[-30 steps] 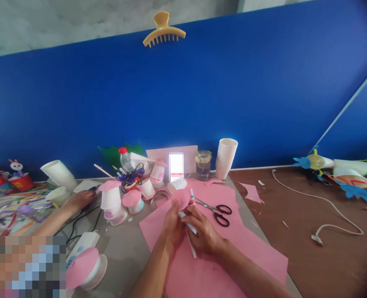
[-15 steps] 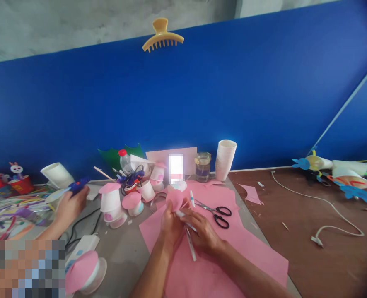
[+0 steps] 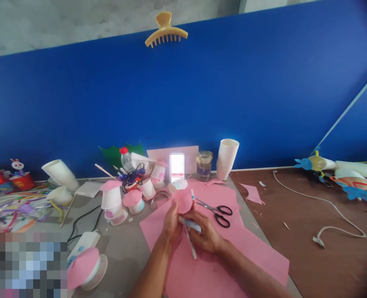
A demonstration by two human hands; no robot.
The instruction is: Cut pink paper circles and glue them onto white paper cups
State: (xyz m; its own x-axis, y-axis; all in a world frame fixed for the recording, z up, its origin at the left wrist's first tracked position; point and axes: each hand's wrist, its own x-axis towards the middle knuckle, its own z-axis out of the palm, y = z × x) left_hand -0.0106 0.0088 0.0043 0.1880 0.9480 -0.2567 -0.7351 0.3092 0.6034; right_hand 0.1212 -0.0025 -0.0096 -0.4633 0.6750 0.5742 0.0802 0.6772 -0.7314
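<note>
My left hand (image 3: 172,225) is closed on a round pink paper disc (image 3: 182,201), which stands up above its fingers. Close beside it, my right hand (image 3: 208,235) grips a small white tube with blue markings (image 3: 191,225), its tip pointing toward the left hand. Both hands are over large pink paper sheets (image 3: 254,248). A slim white pen (image 3: 191,245) lies on the paper just below the hands. Black-handled scissors (image 3: 220,214) rest on the sheet to the right, and a white and blue pen (image 3: 193,198) is behind the disc.
White cups with pink tops (image 3: 111,194) stand to the left, near a power strip (image 3: 87,244). Behind are a lit phone (image 3: 177,165), a glass jar (image 3: 204,166) and stacked paper cups (image 3: 228,159). A white cable (image 3: 326,207) lies on the brown table at right.
Another person's hand with a blue tool has withdrawn toward the left edge. My hands remain together; the pink disc now shows flatter and wider, and the tube has turned slightly.
</note>
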